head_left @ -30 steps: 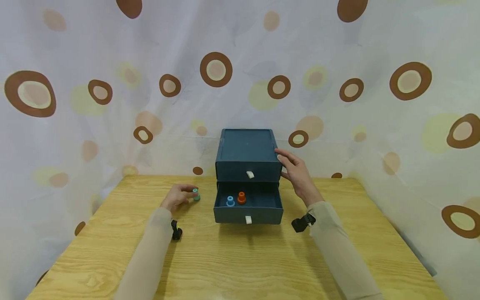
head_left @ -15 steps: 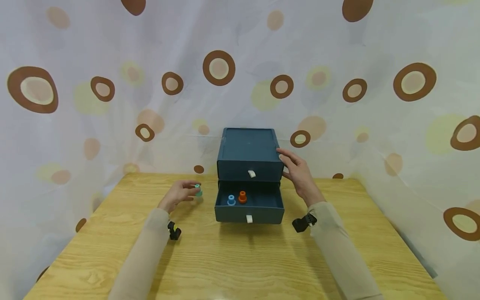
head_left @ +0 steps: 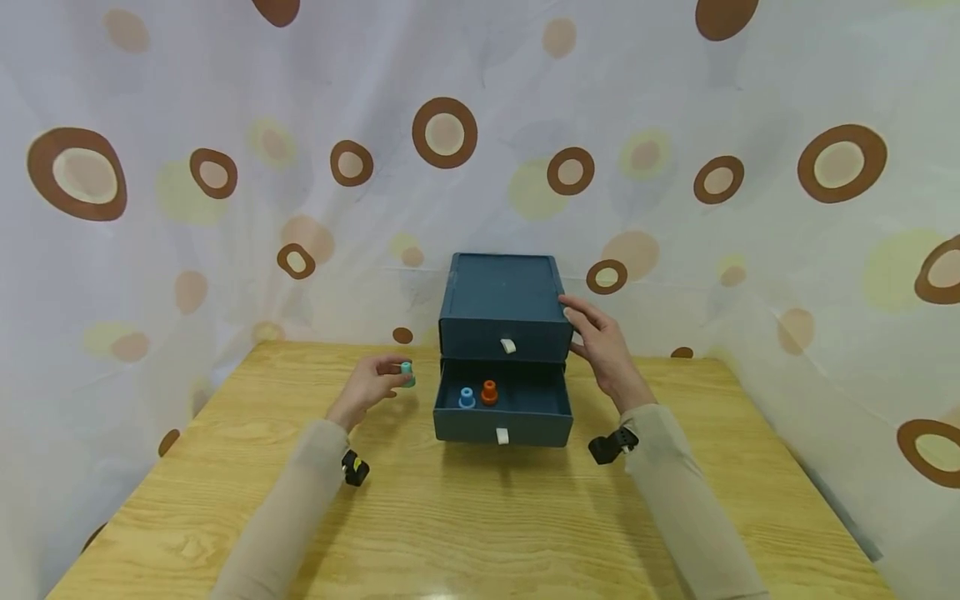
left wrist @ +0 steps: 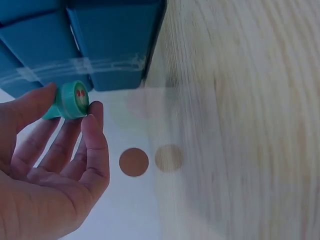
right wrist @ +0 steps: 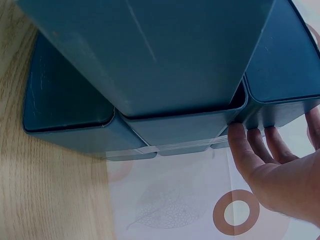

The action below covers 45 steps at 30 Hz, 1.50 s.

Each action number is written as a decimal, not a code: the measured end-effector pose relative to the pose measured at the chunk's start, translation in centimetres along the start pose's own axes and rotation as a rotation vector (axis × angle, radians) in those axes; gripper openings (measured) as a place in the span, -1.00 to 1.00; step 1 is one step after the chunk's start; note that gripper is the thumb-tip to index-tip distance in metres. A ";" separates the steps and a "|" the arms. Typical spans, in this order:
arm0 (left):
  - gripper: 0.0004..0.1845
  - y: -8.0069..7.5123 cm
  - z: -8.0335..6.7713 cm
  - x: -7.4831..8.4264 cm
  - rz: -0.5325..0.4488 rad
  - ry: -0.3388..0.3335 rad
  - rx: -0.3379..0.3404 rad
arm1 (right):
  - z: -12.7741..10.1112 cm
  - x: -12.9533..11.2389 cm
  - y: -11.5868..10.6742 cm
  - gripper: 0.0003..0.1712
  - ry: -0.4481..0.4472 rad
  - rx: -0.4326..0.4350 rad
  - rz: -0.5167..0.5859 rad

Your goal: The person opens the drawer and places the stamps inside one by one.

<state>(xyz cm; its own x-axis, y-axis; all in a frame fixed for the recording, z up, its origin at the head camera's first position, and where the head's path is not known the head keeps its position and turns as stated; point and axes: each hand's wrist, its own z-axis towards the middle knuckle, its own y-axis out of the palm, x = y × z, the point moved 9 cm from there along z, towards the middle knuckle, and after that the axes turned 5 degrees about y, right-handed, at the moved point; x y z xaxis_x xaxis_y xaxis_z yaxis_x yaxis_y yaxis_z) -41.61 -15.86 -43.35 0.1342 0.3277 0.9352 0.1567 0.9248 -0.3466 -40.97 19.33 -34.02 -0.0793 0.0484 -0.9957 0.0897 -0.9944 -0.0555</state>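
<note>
Fingertips of my left hand [head_left: 369,388] pinch a teal cap [head_left: 407,373], my right hand [head_left: 604,350] lies flat against the box [head_left: 504,304], its palm hidden behind.

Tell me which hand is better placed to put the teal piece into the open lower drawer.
The left hand, probably. It already pinches the teal piece just left of the open lower drawer, where a blue piece and an orange piece sit. The right hand rests against the box's right side.

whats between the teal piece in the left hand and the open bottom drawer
Nothing: in the head view only bare table separates the teal piece, pinched by the left hand, from the open drawer.
</note>
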 end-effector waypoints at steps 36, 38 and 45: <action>-0.62 0.8 -3.5 7.2 -0.190 0.138 0.205 | -0.1 0.1 0.0 -0.44 0.011 0.004 0.001; -0.65 0.8 -4.1 8.2 -0.192 0.150 0.215 | 0.0 0.1 -0.1 -0.44 0.012 0.009 0.002; -0.68 1.4 -4.5 9.6 -0.218 0.223 0.252 | -0.1 0.2 -0.2 -0.45 0.007 0.010 0.011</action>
<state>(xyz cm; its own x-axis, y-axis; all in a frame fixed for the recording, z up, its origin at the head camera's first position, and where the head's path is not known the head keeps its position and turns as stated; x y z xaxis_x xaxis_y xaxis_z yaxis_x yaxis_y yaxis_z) -35.68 -12.35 -35.21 0.3380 0.0943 0.9364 -0.0363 0.9955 -0.0871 -40.86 19.58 -34.20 -0.0716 0.0385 -0.9967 0.0809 -0.9957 -0.0443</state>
